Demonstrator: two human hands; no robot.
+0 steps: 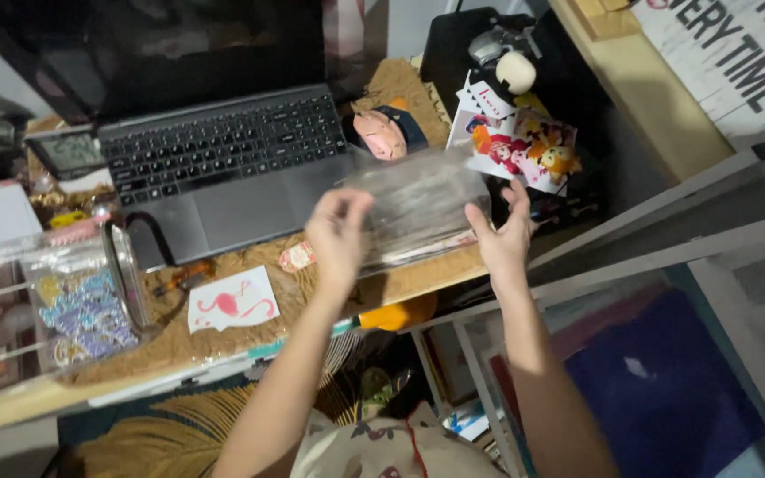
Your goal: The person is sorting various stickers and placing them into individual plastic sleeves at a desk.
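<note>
**Clear box held between two hands over the desk edge**

Clear, blurred plastic box (pixel 418 208), oblong and see-through, hangs between both hands just above the front edge of the wooden desk (pixel 223 341). Its long axis runs across from one hand to the other, rising slightly toward the right hand. The left hand (pixel 338 237) curls over its near-left corner, fingers closed on the wall; the right hand (pixel 502 235) presses flat against the other end, fingers spread. Gripping at opposite ends seems to keep it level. Beyond the hands sit a grey laptop (pixel 223 159) and colourful cartoon prints (pixel 524 146); left of the left hand lies a flamingo card (pixel 232 305).
</note>
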